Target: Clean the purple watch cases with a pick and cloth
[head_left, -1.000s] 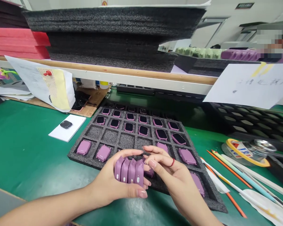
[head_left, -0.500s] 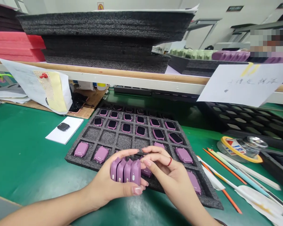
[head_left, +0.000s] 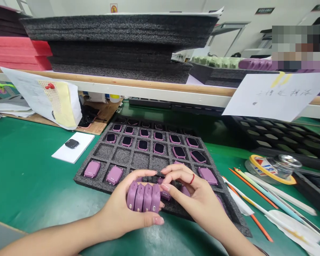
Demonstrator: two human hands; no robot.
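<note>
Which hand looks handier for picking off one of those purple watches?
Probably the right hand: it is at one end of the four purple watches, over the foam tray, though contact is hard to tell. The left hand is wrapped around those four, so it seems less free.

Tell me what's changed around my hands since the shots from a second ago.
The four purple cases have tilted slightly in your left hand, showing more of their top edges. Your right hand has shifted slightly rightward, hiding most of a case near the tray's right corner. Nothing was visibly picked up or released. The tray and black watch stayed put.
</note>
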